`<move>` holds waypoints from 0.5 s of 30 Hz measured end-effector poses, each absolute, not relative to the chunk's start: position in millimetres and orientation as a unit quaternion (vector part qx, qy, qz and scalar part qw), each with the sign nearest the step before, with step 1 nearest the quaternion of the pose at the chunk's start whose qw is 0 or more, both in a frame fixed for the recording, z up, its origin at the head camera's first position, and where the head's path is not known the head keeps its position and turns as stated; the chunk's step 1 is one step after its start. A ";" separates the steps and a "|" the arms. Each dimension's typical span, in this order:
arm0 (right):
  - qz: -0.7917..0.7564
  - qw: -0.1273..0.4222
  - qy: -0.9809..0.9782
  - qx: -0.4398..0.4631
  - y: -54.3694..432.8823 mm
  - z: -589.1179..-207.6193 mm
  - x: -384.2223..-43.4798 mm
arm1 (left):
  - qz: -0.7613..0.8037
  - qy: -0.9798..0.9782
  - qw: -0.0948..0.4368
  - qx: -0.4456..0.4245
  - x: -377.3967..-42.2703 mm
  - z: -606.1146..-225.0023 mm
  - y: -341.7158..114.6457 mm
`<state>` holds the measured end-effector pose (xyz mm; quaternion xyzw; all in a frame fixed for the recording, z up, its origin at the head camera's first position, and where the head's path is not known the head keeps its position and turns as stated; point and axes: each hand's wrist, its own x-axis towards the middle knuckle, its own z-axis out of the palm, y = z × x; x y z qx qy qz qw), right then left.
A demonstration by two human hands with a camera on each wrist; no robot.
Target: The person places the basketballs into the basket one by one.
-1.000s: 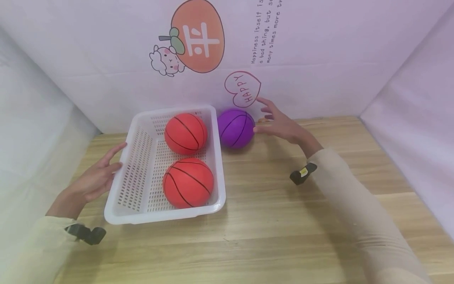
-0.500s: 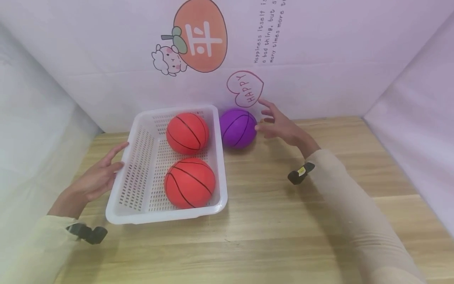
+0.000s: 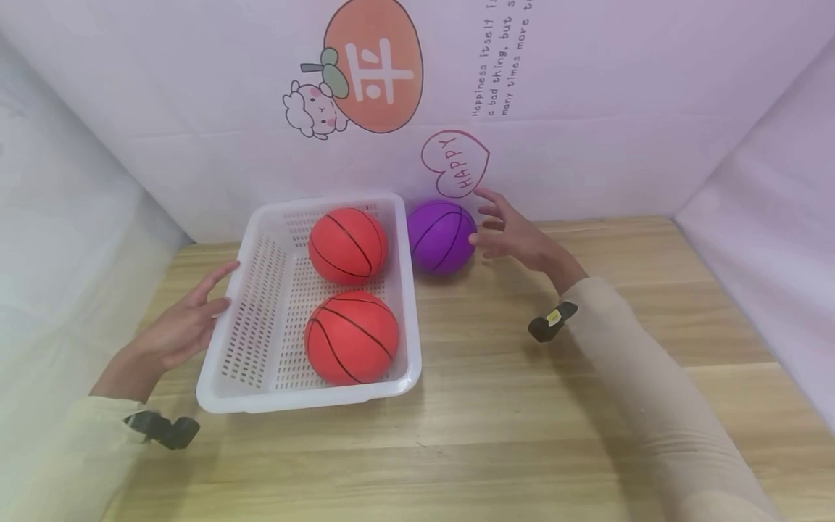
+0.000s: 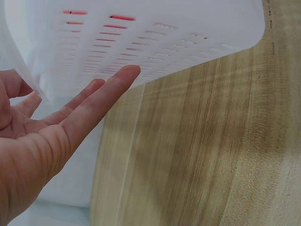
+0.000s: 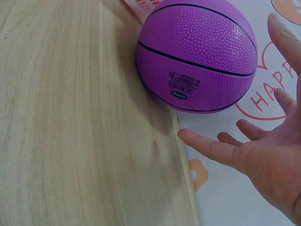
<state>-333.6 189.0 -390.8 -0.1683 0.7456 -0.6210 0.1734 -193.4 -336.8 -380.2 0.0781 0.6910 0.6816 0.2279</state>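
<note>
A white plastic basket (image 3: pixel 309 397) with slotted walls stands on the table, holding two red balls with black basketball lines: one ball (image 3: pixel 349 246) at the back, the other ball (image 3: pixel 352 338) nearer the front. My left hand (image 3: pixel 176 326) is at the basket's left side, fingers extended; in the left wrist view the straight fingers (image 4: pixel 101 106) lie along its slotted wall. Just right of the basket sits a purple basketball (image 3: pixel 443 238). Beside that ball is my right hand (image 3: pixel 518 232), its fingers spread; the right wrist view shows a gap between its fingers and the purple basketball (image 5: pixel 197 61).
The wooden table (image 3: pixel 457 435) meets a white back wall (image 3: pixel 587 159) right behind the basket and the purple ball. White side walls (image 3: pixel 770 217) close off the left and right. The back wall carries a printed orange cartoon and a heart.
The whole scene has shifted slightly to the right in the head view. Both hands, the basket and the balls keep nearly the same places relative to one another.
</note>
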 end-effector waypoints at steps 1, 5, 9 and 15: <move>-0.623 0.171 0.744 -0.168 188.0 -391.4 -333.4 | 0.681 0.691 0.228 0.078 -193.4 -380.4 -337.0; -0.638 0.155 0.737 -0.162 184.2 -394.4 -334.0 | 0.679 0.694 0.226 0.075 -193.4 -381.0 -337.4; -0.641 0.149 0.736 -0.160 181.1 -398.1 -335.7 | 0.679 0.695 0.224 0.073 -193.8 -381.3 -337.4; -0.641 0.162 0.731 -0.167 174.6 -401.1 -336.8 | 0.681 0.694 0.225 0.067 -194.3 -380.6 -337.0</move>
